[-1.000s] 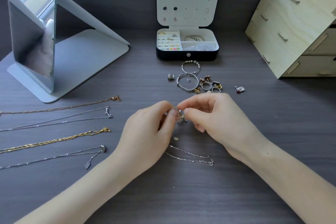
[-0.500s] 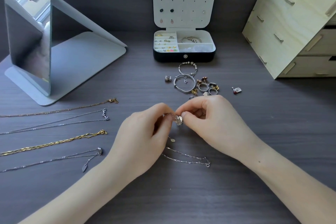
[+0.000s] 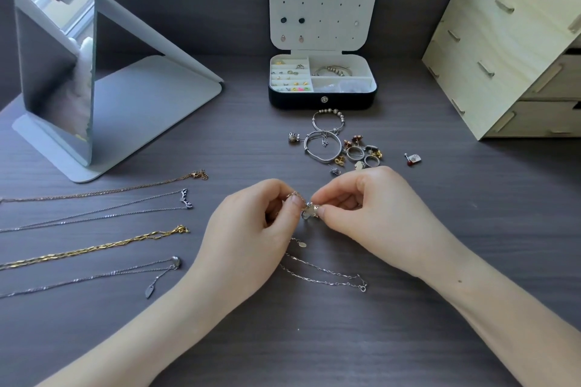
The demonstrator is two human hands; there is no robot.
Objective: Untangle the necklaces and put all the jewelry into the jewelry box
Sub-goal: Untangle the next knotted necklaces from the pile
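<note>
Looking down from my head at the dark wood-grain table (image 3: 471, 245), I see my left hand (image 3: 248, 239) and my right hand (image 3: 377, 217) meeting at the middle, with the tangled necklaces (image 3: 309, 210) pinched between them. My left thumb and forefinger are closed on the rose-coloured side of the knot, the other fingers curled in; my right thumb and forefinger nip the silvery lump on the other side, knuckles bent. Below the knot a thin silver chain (image 3: 323, 273) lies in a loose double line on the table between my wrists. The jewelry box (image 3: 298, 101) stands open well beyond my hands, its lid (image 3: 323, 6) upright with a few studs pinned in it and small pieces in its compartments. Between box and hands lies a heap of bangles and rings (image 3: 323, 148), with one small charm (image 3: 412, 159) apart to the right. To my left four straightened chains lie side by side: a rose-gold chain (image 3: 110, 190), a silver pendant chain (image 3: 125, 207), a gold chain (image 3: 94, 248) and a silver leaf chain (image 3: 94, 276). A tilted mirror (image 3: 56, 72) stands far left, a wooden drawer unit (image 3: 518, 41) far right
</note>
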